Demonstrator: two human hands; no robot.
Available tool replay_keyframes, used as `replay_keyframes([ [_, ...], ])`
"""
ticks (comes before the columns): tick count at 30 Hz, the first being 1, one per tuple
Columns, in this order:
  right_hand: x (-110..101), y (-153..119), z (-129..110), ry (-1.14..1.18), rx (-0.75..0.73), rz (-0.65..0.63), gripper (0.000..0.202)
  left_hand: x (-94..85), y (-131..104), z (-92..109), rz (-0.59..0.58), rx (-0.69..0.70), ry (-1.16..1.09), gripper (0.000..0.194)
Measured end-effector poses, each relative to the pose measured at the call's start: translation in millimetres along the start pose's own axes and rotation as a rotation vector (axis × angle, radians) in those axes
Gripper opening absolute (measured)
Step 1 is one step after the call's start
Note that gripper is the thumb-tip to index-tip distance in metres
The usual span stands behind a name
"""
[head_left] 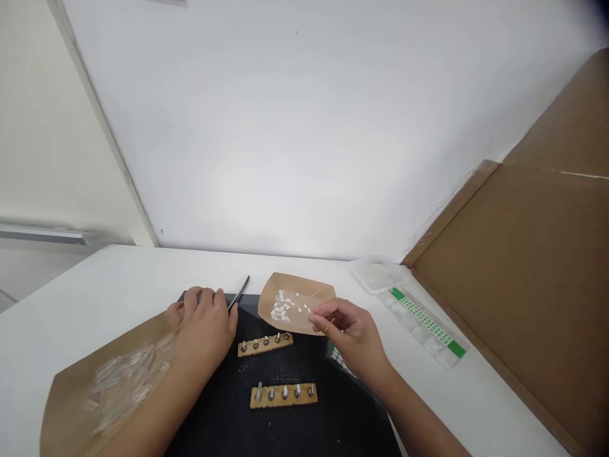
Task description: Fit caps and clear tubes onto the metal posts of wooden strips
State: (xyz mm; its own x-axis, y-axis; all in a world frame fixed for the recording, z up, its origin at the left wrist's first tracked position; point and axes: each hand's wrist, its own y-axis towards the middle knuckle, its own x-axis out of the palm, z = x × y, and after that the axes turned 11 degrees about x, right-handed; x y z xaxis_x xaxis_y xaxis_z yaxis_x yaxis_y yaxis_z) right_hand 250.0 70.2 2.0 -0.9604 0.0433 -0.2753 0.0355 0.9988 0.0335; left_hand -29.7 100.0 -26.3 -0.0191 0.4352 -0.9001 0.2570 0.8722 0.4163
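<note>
My left hand (207,324) is closed over the dark mat's far left edge, fingers curled. Dark slim tweezers (242,289) stick out between its thumb and forefinger, pointing away to the right. My right hand (352,330) pinches at the near right rim of a brown paper tray (295,282); a tiny white piece (310,311) shows at the fingertips. Several small white pieces (280,308) lie scattered in that tray. Below it are two tan strips, a farther strip (265,344) and a nearer strip (284,396), each carrying a row of small metal parts with upright white tips.
Left, a larger brown tray (66,387) holds clear plastic pieces, partly behind my left forearm. Right, a clear compartment box with green label (425,320) lies by a translucent container (375,274). A sheet of white dots (339,357) sits under my right wrist. Cardboard (514,273) stands right.
</note>
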Motion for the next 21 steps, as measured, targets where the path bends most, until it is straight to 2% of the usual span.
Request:
replay_keyframes([
  [5, -1.7, 0.7, -0.2, -0.040, 0.000, 0.005, 0.026, 6.7, -2.1, -0.1, -0.094, 0.066, -0.025, 0.039],
  [10, -1.5, -0.9, -3.4, -0.115, -0.026, -0.019, 0.021, 6.6, -3.6, -3.6, -0.133, 0.045, -0.049, 0.036],
  [13, -1.0, -0.9, -1.5, -0.178, -0.080, -0.033, 0.015, 0.9, -1.7, -5.7, -0.125, 0.020, -0.079, 0.036],
  [16, -1.1, -0.2, 1.4, -0.263, -0.195, -0.031, 0.011, -7.9, 3.2, -5.1, -0.099, -0.011, -0.121, 0.039],
  [21, -0.7, -2.8, 2.5, -0.377, -0.331, -0.038, 0.015, -21.1, 7.3, 11.1, -0.057, 0.010, -0.308, 0.044],
])
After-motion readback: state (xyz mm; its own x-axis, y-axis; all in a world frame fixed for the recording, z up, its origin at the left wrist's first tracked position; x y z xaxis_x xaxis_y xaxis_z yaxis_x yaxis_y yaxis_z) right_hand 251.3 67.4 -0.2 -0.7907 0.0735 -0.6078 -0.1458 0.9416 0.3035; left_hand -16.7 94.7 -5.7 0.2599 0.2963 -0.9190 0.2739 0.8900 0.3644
